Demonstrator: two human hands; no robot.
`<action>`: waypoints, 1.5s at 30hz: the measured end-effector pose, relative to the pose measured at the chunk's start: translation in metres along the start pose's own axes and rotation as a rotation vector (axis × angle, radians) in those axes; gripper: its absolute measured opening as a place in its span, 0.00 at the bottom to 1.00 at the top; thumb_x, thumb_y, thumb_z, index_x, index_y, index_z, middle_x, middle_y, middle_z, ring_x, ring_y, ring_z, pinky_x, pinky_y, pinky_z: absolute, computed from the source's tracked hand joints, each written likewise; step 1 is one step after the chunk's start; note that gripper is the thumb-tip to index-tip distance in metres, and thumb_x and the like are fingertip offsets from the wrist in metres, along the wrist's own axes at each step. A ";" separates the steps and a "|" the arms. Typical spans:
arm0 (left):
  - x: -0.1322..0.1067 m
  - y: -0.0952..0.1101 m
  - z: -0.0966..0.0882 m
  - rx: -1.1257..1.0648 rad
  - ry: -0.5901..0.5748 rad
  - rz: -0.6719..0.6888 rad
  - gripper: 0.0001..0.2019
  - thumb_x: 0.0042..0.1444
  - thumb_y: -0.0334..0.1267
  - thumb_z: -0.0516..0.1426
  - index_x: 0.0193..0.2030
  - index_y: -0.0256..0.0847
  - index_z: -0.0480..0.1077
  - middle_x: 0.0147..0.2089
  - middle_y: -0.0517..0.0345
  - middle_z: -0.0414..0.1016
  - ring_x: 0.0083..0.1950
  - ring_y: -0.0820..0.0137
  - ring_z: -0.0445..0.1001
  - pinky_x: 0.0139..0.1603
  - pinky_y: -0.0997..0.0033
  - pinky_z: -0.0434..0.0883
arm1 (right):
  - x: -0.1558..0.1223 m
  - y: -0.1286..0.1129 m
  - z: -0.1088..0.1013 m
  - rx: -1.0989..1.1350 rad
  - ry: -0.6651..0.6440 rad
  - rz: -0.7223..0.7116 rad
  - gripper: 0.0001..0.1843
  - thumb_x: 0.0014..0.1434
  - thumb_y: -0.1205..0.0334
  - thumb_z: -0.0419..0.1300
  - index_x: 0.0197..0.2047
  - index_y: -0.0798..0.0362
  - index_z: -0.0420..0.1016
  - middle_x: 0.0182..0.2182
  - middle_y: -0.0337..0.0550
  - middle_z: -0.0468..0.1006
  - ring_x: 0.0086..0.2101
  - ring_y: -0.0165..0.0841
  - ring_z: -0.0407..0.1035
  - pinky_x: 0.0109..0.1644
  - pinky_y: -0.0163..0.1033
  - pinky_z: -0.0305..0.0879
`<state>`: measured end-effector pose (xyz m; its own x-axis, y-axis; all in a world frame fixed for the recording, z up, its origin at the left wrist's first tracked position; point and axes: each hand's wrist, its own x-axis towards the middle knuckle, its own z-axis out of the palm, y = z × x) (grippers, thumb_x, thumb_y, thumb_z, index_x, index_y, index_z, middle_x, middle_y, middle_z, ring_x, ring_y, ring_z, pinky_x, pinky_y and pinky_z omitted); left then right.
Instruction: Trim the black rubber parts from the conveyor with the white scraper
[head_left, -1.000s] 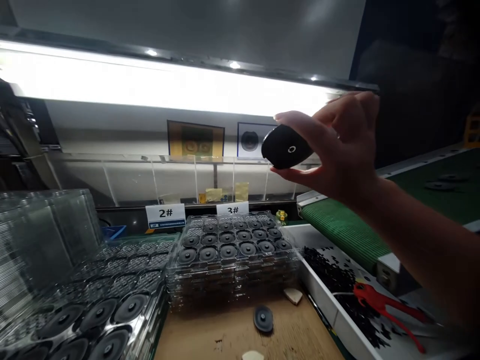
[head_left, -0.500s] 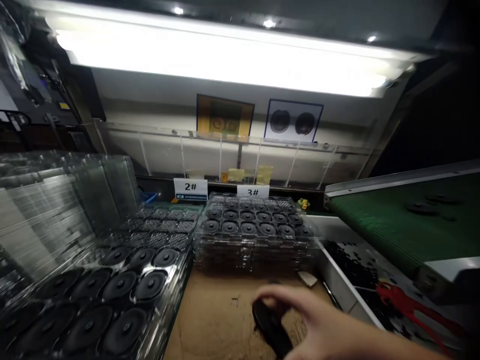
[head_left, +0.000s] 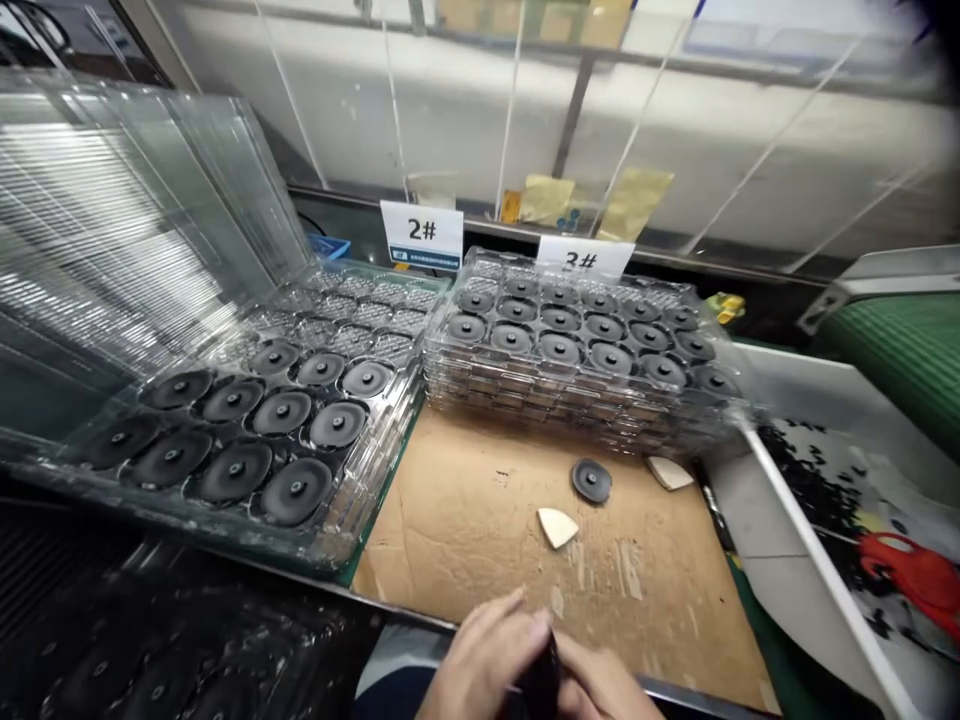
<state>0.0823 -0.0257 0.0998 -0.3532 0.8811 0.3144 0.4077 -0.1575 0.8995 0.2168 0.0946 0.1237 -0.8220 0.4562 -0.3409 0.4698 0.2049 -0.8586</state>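
Note:
At the bottom centre, my left hand [head_left: 487, 655] and my right hand [head_left: 604, 685] meet around a dark black part [head_left: 541, 675]. Fingers of both hands are closed on it, and most of it is hidden. Beyond my hands, a round black disc [head_left: 591, 481] with a small raised centre lies flat on a brown cardboard sheet [head_left: 465, 520]. Two cream wedge-shaped pieces lie there too: one wedge [head_left: 557, 527] near the disc, another wedge [head_left: 670, 473] by the right edge.
A clear tray [head_left: 337, 520] at left holds several similar discs, with a tall stack of clear trays [head_left: 150, 220] behind. Stacked filled trays [head_left: 540, 385] stand at the back. At right are a white bin wall [head_left: 817, 560], red-handled tool [head_left: 911, 570] and green conveyor [head_left: 900, 330].
My view has tilted down. The right hand has drawn back towards me with the black part, and my left hand has come into view against it. The disc and nearer wedge are now uncovered.

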 end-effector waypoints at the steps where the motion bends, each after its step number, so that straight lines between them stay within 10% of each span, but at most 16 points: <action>1: 0.001 0.001 -0.002 -0.210 0.021 -0.215 0.32 0.49 0.45 0.63 0.61 0.59 0.59 0.57 0.52 0.73 0.60 0.59 0.69 0.60 0.57 0.66 | 0.007 0.005 -0.001 -0.112 0.149 0.006 0.41 0.56 0.29 0.38 0.48 0.52 0.76 0.20 0.41 0.73 0.23 0.36 0.71 0.29 0.37 0.68; 4: 0.010 0.005 -0.010 -0.886 0.136 -0.767 0.37 0.38 0.51 0.66 0.57 0.51 0.64 0.58 0.46 0.71 0.55 0.54 0.73 0.54 0.60 0.71 | 0.034 0.023 -0.007 -0.332 0.572 0.089 0.34 0.60 0.36 0.41 0.51 0.53 0.74 0.29 0.47 0.73 0.25 0.39 0.71 0.29 0.43 0.67; 8: 0.026 0.008 -0.022 -1.310 0.360 -0.992 0.29 0.37 0.48 0.68 0.49 0.43 0.72 0.53 0.47 0.75 0.53 0.54 0.74 0.53 0.63 0.70 | 0.068 0.048 -0.010 -0.346 0.659 0.029 0.26 0.61 0.43 0.47 0.46 0.54 0.74 0.45 0.58 0.68 0.40 0.46 0.70 0.41 0.53 0.68; 13: 0.035 0.008 -0.023 -1.382 0.424 -1.034 0.27 0.37 0.46 0.68 0.46 0.41 0.75 0.51 0.48 0.77 0.51 0.57 0.76 0.53 0.64 0.70 | 0.079 0.043 -0.011 -0.267 0.542 -0.163 0.16 0.62 0.53 0.51 0.40 0.52 0.75 0.34 0.47 0.76 0.35 0.38 0.73 0.41 0.42 0.70; 16: 0.040 0.011 -0.018 -1.364 0.410 -1.007 0.27 0.35 0.44 0.69 0.46 0.43 0.75 0.51 0.50 0.77 0.49 0.59 0.77 0.53 0.64 0.70 | 0.070 0.009 -0.019 -0.227 0.509 -0.204 0.12 0.61 0.56 0.54 0.42 0.52 0.75 0.34 0.45 0.78 0.31 0.34 0.72 0.32 0.37 0.69; 19: 0.049 0.016 -0.015 -1.300 0.387 -0.973 0.30 0.32 0.43 0.71 0.47 0.43 0.74 0.49 0.51 0.78 0.48 0.62 0.76 0.49 0.69 0.72 | 0.053 -0.039 -0.017 -0.188 0.495 -0.304 0.13 0.63 0.61 0.53 0.50 0.49 0.70 0.45 0.43 0.77 0.42 0.34 0.71 0.44 0.39 0.68; 24: 0.061 0.021 -0.017 -1.182 0.386 -0.980 0.26 0.34 0.32 0.70 0.45 0.46 0.75 0.45 0.57 0.80 0.44 0.67 0.77 0.43 0.75 0.73 | 0.037 -0.084 -0.009 -0.158 0.243 -0.484 0.13 0.60 0.72 0.51 0.47 0.53 0.70 0.35 0.40 0.78 0.33 0.30 0.71 0.37 0.36 0.67; 29: 0.063 0.027 -0.018 -1.199 0.249 -0.896 0.21 0.36 0.37 0.70 0.41 0.44 0.77 0.39 0.57 0.81 0.44 0.69 0.76 0.51 0.73 0.69 | 0.039 -0.086 -0.010 -0.198 0.435 -0.537 0.13 0.61 0.71 0.49 0.48 0.59 0.69 0.33 0.46 0.76 0.32 0.34 0.68 0.37 0.41 0.65; 45: 0.069 0.033 -0.025 -1.230 0.210 -0.958 0.31 0.24 0.40 0.73 0.43 0.44 0.77 0.43 0.56 0.81 0.42 0.70 0.77 0.46 0.78 0.71 | 0.015 -0.080 -0.030 -0.313 0.336 -0.412 0.12 0.61 0.72 0.50 0.46 0.56 0.69 0.32 0.41 0.77 0.30 0.29 0.68 0.34 0.35 0.62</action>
<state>0.0503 0.0188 0.1585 -0.2175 0.8036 -0.5541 -0.8989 0.0564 0.4345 0.1762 0.1110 0.1986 -0.8336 0.5231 0.1775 0.2496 0.6434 -0.7237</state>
